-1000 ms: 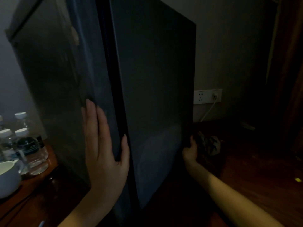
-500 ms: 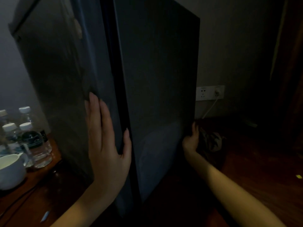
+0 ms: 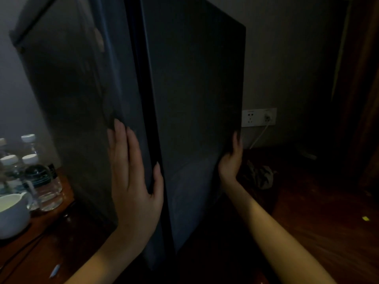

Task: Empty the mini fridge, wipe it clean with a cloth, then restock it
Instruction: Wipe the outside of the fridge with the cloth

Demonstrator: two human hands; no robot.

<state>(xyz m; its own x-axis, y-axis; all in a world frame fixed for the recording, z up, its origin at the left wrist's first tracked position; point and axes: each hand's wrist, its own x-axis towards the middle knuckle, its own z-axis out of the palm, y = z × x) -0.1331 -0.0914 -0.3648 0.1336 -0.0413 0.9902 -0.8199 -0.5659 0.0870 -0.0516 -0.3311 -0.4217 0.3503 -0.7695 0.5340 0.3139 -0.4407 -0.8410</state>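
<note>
Left hand lies flat, fingers straight, on the door of the mini fridge, right hand hooks curled fingers round its rear edge; I'd turn it slowly, evenly.

Mini fridge on table; bottles and cup at left, cloth and socket at right.
</note>
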